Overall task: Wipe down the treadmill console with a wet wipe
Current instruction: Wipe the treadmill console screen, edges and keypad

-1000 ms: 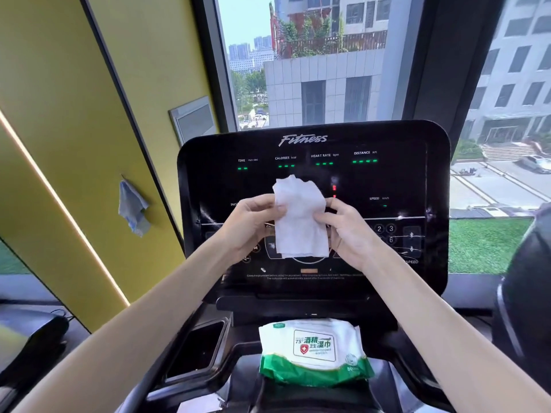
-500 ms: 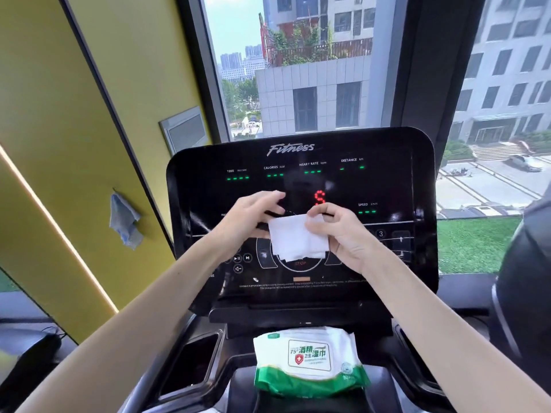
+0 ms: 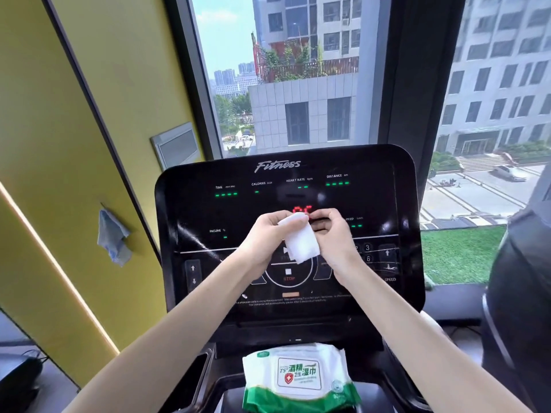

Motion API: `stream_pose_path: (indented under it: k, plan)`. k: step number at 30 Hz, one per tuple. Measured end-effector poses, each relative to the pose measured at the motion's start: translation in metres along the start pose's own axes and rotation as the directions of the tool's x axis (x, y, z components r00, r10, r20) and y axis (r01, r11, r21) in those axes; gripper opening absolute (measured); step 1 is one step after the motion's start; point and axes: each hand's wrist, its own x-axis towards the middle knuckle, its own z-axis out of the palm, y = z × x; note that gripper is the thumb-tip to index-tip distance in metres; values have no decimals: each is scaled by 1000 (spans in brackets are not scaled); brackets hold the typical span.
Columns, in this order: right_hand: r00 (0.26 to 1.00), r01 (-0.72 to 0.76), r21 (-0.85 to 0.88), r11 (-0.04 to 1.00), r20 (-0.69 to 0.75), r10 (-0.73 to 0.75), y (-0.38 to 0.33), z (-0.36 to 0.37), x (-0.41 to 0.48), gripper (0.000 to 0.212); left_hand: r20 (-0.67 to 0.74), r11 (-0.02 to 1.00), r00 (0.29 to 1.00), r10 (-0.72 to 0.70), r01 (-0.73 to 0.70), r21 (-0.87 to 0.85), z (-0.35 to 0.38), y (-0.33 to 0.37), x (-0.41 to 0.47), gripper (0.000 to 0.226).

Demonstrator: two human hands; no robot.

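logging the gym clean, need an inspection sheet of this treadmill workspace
surface: treadmill console, black, readouts lit
job's things: wet wipe, folded, held in front of the console; wipe pack lying below the console
clutter: blue cloth hanging on the yellow wall
grips: left hand grips the wipe; right hand curled at its edge, hold unclear
cables: thin lead at lower left
surroundings: window behind the console, buildings outside
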Motion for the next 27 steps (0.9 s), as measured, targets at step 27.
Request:
stream_pose_path:
  k: [27]
  plan:
    - [880, 253, -892, 375, 51, -472, 43, -96, 22, 64, 83, -86, 696, 714, -30, 996, 26, -2, 83, 46]
